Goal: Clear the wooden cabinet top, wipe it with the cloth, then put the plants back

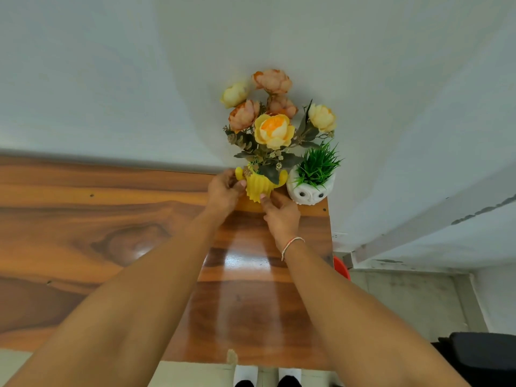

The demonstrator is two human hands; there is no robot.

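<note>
A yellow ribbed vase with orange and yellow artificial flowers stands at the back right of the wooden cabinet top, close to the wall. My left hand grips its left side, thumb against the vase. My right hand holds its lower right side with thumb and fingers. A white owl-shaped pot with green grass sits just right of the vase, in the back right corner. No cloth is in view.
A white wall rises directly behind the cabinet. The cabinet's right edge drops to a grey floor, where a red object peeks out. A black object lies at the lower right. My shoes show below the front edge.
</note>
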